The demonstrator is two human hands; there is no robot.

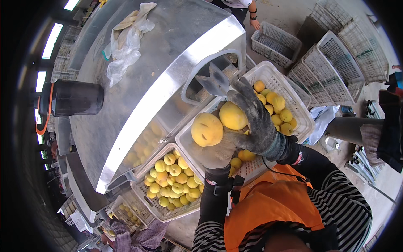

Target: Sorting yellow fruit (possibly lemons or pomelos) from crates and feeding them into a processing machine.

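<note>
My left hand, in a pale dusty glove, holds a yellow peach with a small dark mark on its skin. In a dark grey glove, my right hand grips a second yellow peach right beside it. Both hands are above white plastic crating; its rim shows left of them, and several peaches lie below. More peaches sit by the crate wall on the right. My hands hide whether this is one crate or two.
A slatted crate of peaches stands at left. Beyond is a metal table with a bright curved edge, a plastic bag and a dark bottle. A metal chute opens near my right fingers. A person's hand is by an empty crate.
</note>
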